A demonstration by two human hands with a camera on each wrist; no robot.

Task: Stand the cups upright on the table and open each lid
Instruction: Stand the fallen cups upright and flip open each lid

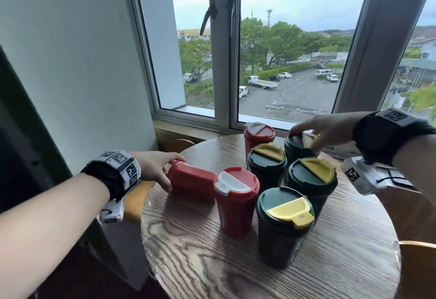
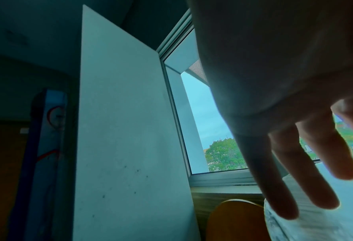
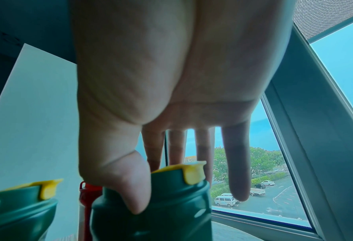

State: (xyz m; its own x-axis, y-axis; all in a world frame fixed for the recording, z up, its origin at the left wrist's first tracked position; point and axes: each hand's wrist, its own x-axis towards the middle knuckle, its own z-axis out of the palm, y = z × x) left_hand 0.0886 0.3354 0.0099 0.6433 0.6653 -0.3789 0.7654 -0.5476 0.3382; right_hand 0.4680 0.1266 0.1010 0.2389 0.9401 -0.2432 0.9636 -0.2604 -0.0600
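No word, brand or number can be read from where I stand. The nearest thing to a sign is the black-and-white square code markers [image 1: 126,168] on the left wrist band, with more markers [image 1: 394,116] on the right wrist band. The tall banner [image 2: 51,130] by the wall shows only red curves, too dim to read.

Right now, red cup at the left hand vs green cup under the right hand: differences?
The red plastic cup lies on its side; the dark green plastic cup stands upright. The green cup's yellow flap shows; the red cup's lid is hidden. The left hand meets the red cup's end, fingers straight; the right hand pinches the green cup's top. Both rest on the round wooden table.
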